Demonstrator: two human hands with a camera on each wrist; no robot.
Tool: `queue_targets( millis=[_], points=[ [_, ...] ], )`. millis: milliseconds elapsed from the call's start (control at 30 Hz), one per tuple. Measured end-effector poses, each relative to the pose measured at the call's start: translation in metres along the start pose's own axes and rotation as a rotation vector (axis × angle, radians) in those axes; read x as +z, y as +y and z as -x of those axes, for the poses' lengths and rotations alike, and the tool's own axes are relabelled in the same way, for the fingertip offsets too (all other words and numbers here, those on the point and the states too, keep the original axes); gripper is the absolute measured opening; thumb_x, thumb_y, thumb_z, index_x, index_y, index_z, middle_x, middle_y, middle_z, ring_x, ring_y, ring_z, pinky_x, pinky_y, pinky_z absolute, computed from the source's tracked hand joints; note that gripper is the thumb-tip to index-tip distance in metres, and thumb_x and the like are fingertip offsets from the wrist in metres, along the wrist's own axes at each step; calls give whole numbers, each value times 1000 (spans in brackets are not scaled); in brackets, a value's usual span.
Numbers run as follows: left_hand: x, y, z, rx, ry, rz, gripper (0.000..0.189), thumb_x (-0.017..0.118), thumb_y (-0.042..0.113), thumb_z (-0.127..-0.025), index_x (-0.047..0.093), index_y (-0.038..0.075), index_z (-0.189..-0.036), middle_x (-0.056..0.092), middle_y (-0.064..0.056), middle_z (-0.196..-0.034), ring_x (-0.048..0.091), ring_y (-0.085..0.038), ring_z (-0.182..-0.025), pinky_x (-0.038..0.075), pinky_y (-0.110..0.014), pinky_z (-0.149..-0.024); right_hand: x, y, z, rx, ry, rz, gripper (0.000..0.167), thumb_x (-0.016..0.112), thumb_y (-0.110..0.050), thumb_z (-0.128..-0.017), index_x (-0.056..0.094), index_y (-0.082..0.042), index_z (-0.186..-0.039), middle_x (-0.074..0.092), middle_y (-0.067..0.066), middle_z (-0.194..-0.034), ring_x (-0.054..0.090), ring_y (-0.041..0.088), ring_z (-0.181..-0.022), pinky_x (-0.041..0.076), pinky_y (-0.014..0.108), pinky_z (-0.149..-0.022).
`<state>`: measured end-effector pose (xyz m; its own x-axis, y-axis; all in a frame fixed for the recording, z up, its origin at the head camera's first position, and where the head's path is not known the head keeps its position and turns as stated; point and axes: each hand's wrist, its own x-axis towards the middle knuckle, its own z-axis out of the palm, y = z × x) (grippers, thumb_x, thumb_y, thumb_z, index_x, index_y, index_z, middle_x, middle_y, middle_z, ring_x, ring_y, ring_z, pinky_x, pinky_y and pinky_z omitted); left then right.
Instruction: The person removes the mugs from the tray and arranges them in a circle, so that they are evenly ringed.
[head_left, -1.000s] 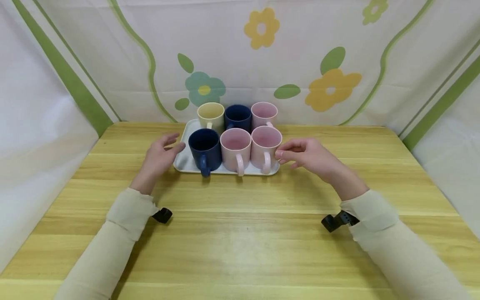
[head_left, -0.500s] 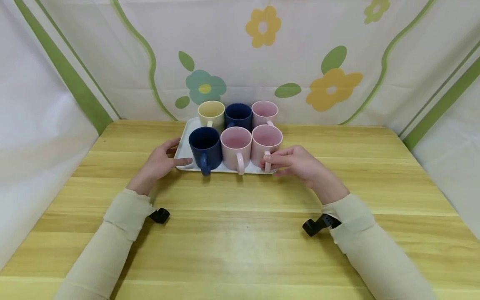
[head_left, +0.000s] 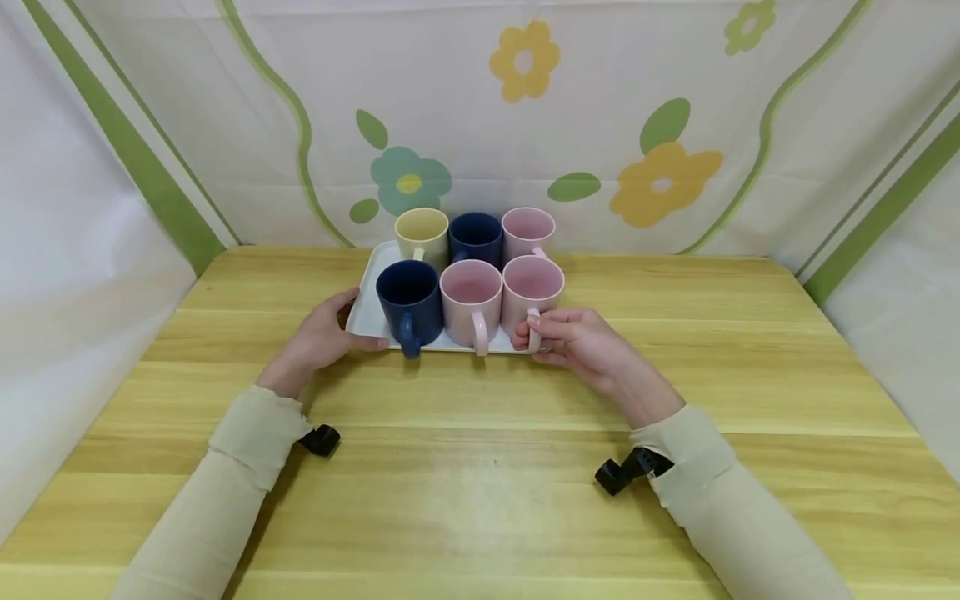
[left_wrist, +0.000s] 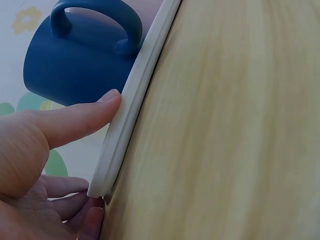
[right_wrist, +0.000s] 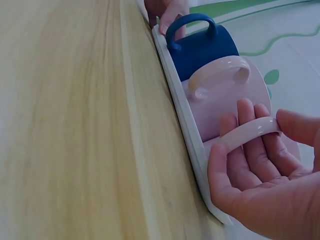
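A white tray (head_left: 366, 315) carries two rows of mugs. In front stand a navy mug (head_left: 422, 308), a pink mug (head_left: 459, 307) and, at the right end, another pink mug (head_left: 517, 298). My left hand (head_left: 318, 335) holds the tray's near left corner; in the left wrist view the thumb (left_wrist: 82, 119) presses on the rim while the other fingers reach around the corner. My right hand (head_left: 588, 346) pinches the handle (right_wrist: 250, 134) of the right-end pink mug, thumb on top and fingers behind it. That mug stands upright on the tray.
The back row has a yellow mug (head_left: 427, 242), a navy mug (head_left: 477, 237) and a pink mug (head_left: 529, 232), close behind the front ones. Under the tray is a wooden table (head_left: 480, 467). A flowered cloth (head_left: 465, 100) hangs behind its far edge.
My right hand has moved left from beside the right-end pink mug onto its handle. The left hand has come down and taken hold of the tray's corner. Mugs and tray look unmoved.
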<state>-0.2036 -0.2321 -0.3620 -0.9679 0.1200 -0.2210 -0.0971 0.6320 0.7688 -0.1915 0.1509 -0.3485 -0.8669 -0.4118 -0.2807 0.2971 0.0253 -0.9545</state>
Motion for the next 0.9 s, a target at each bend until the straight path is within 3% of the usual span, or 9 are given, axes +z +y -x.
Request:
queue_targets(
  millis=[200, 633, 767, 900],
  points=[
    [0, 0, 1, -15, -3, -2, 116, 89, 28, -87, 12, 4, -171, 33, -26, -170, 39, -43, -150, 30, -59, -128, 4, 2, 0, -24, -14, -26, 24, 57, -19, -110, 79, -12, -103, 78, -3, -100, 77, 12, -102, 55, 39, -108],
    [-1, 1, 0, -13, -8, -6, 117, 90, 28, -87, 12, 4, -171, 31, -26, -171, 38, -43, -152, 31, -60, -128, 8, 3, -2, -24, -17, -53, 32, 48, -24, -114, 76, -12, -104, 81, -2, -98, 78, 11, -103, 52, 41, -111],
    [0, 1, -1, -8, -10, -8, 117, 89, 28, -87, 12, 4, -171, 31, -26, -172, 38, -43, -152, 30, -60, -128, 10, 2, 0, -19, 11, -83, 31, 50, -21, -113, 77, -12, -100, 82, -1, -95, 78, 12, -100, 53, 43, -112],
    [1, 1, 0, -7, -13, -3, 117, 90, 28, -87, 11, 3, -171, 29, -25, -172, 37, -43, -153, 30, -60, -129, 14, 0, 4, -20, 53, -154, 30, 52, -17, -112, 76, -12, -95, 81, 1, -92, 78, 13, -97, 48, 52, -120]
  ],
)
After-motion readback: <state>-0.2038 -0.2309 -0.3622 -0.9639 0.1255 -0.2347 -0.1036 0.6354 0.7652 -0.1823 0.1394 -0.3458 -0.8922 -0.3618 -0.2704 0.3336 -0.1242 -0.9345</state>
